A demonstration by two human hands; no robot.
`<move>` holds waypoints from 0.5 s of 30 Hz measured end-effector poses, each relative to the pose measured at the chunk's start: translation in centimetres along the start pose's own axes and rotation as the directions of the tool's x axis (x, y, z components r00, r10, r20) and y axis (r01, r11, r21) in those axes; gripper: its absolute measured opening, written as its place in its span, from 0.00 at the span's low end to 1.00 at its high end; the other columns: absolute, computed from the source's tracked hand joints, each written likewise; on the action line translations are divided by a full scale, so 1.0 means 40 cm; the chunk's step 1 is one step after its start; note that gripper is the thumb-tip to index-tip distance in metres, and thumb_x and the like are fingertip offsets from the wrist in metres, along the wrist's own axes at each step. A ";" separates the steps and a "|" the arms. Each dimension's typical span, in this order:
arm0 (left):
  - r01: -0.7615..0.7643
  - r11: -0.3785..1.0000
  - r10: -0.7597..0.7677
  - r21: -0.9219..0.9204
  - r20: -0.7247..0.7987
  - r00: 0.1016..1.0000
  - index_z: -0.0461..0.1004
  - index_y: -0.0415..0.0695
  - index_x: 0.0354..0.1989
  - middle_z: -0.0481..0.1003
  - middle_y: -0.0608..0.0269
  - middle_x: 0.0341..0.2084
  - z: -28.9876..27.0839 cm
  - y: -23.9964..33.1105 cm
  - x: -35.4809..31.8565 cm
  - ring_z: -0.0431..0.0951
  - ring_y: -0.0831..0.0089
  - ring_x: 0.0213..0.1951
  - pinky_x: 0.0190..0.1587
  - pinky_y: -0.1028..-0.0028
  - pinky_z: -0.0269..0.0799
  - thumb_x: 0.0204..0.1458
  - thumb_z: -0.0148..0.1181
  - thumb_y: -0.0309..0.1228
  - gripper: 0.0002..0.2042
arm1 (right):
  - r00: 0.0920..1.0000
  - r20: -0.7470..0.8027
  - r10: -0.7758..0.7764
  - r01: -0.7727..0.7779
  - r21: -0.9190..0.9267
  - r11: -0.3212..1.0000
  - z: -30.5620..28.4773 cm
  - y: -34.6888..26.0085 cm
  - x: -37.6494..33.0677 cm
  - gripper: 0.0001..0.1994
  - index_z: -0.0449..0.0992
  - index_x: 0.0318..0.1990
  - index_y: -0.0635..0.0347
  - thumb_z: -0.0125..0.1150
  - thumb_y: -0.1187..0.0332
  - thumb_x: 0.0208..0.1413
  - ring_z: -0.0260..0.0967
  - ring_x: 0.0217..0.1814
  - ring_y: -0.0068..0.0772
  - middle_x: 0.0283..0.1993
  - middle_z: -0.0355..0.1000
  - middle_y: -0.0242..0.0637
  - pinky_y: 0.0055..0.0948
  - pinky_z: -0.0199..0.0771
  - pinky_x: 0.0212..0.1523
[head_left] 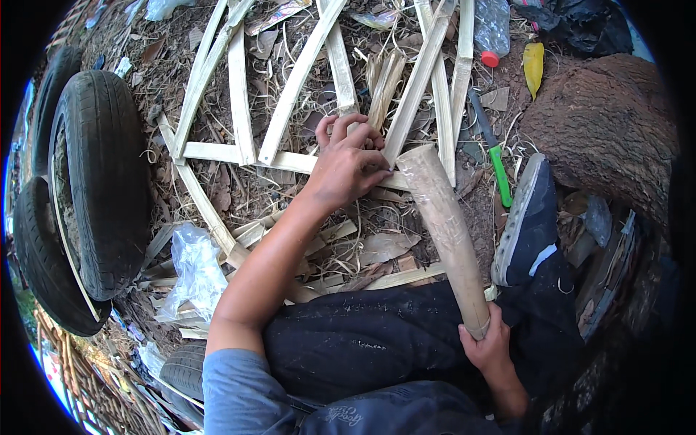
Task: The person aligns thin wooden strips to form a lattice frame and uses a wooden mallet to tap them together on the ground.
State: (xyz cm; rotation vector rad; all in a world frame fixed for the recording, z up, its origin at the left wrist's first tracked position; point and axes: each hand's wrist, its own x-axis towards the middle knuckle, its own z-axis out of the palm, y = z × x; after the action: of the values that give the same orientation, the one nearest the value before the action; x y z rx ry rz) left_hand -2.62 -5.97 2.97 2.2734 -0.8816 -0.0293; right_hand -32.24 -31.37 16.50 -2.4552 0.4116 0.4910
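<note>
We've got the right hand with its fingers wrapped around the lower end of a thick wooden club, over the black trousers. Club tilts up and to the left, its broad upper end just beside the left thumb and overlapping the right part of the cross slat in view; we can't tell if wood touches wood there.

Left hand is on the slat frame near that same spot: fingers bent and spread, thumb and index tips close together by the joint. Can't tell if they pinch anything small, tips too hard to make out.

Frame lies on the littered ground: cross slat runs roughly left to right, long pale slats fan up from it at various slants, some in V pairs. We see a curved strip going from the cross slat's left end down toward the left forearm.

Around it: clear plastic bag left of the forearm, old tyres beyond. Right side: green-handled knife on the ground near the shoe, red-capped bottle and yellow leaf farther up, big rough-barked log beside them
</note>
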 end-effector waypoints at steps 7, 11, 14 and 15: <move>0.030 1.000 -0.030 0.005 0.014 0.999 0.84 0.52 0.26 0.72 0.71 0.43 0.002 -0.001 -0.002 0.62 0.61 0.62 0.66 0.47 0.41 0.34 0.76 0.36 0.09 | 0.999 -0.019 -0.033 0.034 0.031 0.999 0.002 -0.005 -0.001 0.29 0.64 0.54 0.67 0.71 0.67 0.46 0.76 0.36 0.62 0.36 0.75 0.57 0.50 0.77 0.36; 0.034 0.999 -0.035 0.010 0.014 0.999 0.83 0.52 0.27 0.73 0.71 0.43 0.002 -0.003 -0.004 0.62 0.61 0.62 0.66 0.46 0.40 0.34 0.75 0.34 0.09 | 0.999 0.019 -0.045 0.045 -0.012 0.999 -0.005 -0.016 0.017 0.28 0.65 0.53 0.68 0.71 0.67 0.46 0.76 0.36 0.62 0.36 0.75 0.57 0.49 0.77 0.36; 0.034 0.999 -0.034 0.011 0.028 0.999 0.83 0.52 0.27 0.72 0.71 0.44 -0.001 0.002 0.005 0.62 0.61 0.62 0.67 0.45 0.40 0.34 0.75 0.34 0.10 | 0.999 0.017 -0.034 0.034 0.001 0.999 -0.001 -0.006 0.005 0.28 0.65 0.53 0.67 0.71 0.68 0.46 0.76 0.37 0.63 0.36 0.75 0.57 0.49 0.77 0.37; 0.032 0.999 -0.032 0.014 0.042 0.999 0.83 0.52 0.27 0.72 0.71 0.44 -0.002 0.002 0.008 0.62 0.61 0.62 0.67 0.45 0.39 0.34 0.75 0.34 0.10 | 0.999 0.048 0.000 0.001 -0.024 1.000 -0.009 -0.017 0.015 0.28 0.64 0.54 0.67 0.70 0.68 0.46 0.76 0.39 0.65 0.37 0.75 0.58 0.49 0.77 0.38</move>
State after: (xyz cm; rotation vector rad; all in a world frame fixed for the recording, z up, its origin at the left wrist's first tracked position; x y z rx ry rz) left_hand -2.42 -6.16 3.15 2.3068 -0.8696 -0.0861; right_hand -31.36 -31.16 16.86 -2.4607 0.3878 0.5572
